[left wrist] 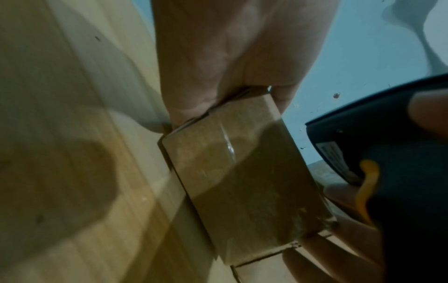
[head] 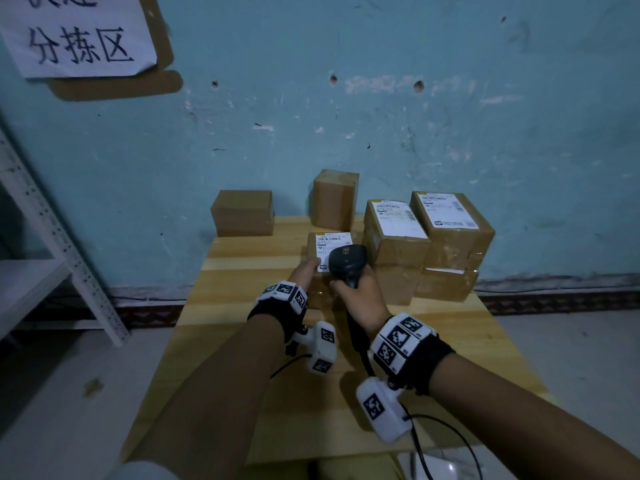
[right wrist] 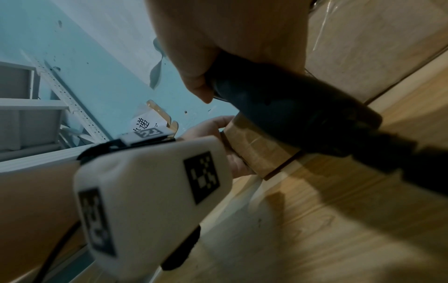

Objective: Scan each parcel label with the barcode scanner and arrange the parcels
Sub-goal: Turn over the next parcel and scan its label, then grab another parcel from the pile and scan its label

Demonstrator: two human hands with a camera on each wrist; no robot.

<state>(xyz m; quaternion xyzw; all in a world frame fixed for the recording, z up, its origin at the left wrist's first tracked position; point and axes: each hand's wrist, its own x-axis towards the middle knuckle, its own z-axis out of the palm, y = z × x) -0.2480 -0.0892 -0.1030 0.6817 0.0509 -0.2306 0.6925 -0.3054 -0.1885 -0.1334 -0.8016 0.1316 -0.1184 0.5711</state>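
A small cardboard parcel [head: 320, 239] with a white label on top stands on the wooden table [head: 242, 306]. My left hand [head: 304, 270] grips its left near corner; the left wrist view shows the hand [left wrist: 218, 63] clasping the parcel [left wrist: 242, 181] from above. My right hand [head: 360, 296] holds a black barcode scanner [head: 346, 259] by its handle, head over the label's right part. In the right wrist view the hand [right wrist: 218, 38] wraps the scanner [right wrist: 290, 109] in front of the parcel [right wrist: 257, 153]. Its cable trails back over the table.
Two stacks of labelled parcels [head: 398, 226], [head: 450, 223] stand just right of the held one. An upright box [head: 335, 199] and a plain box [head: 242, 213] sit at the back against the blue wall. A white metal shelf [head: 62, 244] stands left of the table.
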